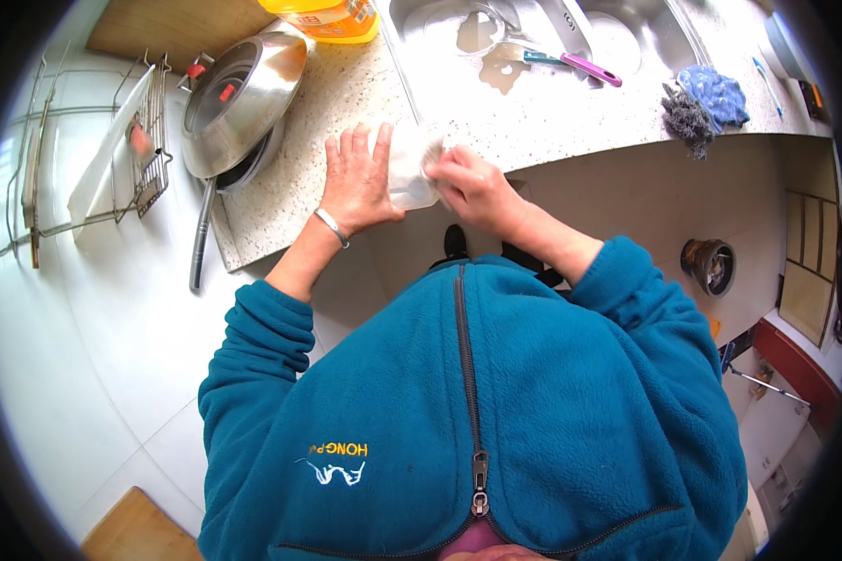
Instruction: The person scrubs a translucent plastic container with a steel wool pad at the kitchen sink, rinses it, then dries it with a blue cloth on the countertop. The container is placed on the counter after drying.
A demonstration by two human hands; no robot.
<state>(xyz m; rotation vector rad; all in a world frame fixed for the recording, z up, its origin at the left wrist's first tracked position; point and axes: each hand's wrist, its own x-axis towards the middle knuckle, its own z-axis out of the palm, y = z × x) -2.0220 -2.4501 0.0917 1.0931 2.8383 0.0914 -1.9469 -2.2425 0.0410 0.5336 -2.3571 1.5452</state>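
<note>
Near the counter's front edge, a translucent plastic container (412, 189) stands tilted or on its side between my hands; its exact shape is partly covered. My left hand (358, 175), with a silver bracelet at the wrist, presses against its left side, fingers spread. My right hand (471, 184) is closed on a pale, crumpled cloth or wipe (433, 156) at the container's right side. The cloth and fingertips are somewhat blurred.
A steel sink (463, 66) holds a knife with a pink handle (591, 69). Blue cloth (716, 95) and a dark scrubber (687, 119) lie right. Left are pans with a metal lid (274, 84), a wall rack (156, 140) and an orange-labelled bottle (333, 21). A bin (712, 268) stands on the floor.
</note>
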